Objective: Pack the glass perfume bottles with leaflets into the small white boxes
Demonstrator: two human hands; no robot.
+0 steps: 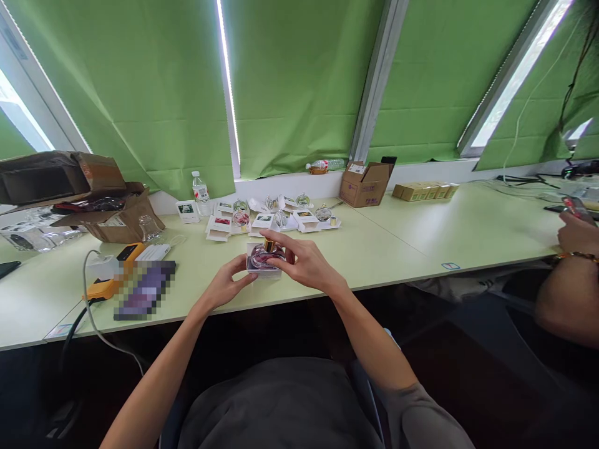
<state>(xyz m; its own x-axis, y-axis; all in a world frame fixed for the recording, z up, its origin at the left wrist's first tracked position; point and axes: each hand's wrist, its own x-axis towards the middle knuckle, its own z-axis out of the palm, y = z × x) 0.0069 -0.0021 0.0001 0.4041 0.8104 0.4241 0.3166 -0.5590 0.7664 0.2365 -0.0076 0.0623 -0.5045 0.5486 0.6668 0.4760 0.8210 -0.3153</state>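
Note:
Near the table's front edge, a rounded pinkish-purple perfume bottle (259, 258) with a gold cap (269, 244) sits upright in a small white open box (264, 274). My left hand (228, 284) grips the box at its left side, thumb along the front. From the right, my right hand (304, 262) holds the bottle, its index finger reaching over the cap and its thumb against the glass. Behind them lie several white cartons with pictures, such as one with a red print (219, 226), beside round glass bottles (322, 213).
Left are an open cardboard box (116, 226), a yellow device (100, 289) with cables and a blurred phone (146, 290). A water bottle (201, 194), a brown carton (364, 184) and small yellowish boxes (423, 191) stand at the back. Another person's hand (578, 234) is far right.

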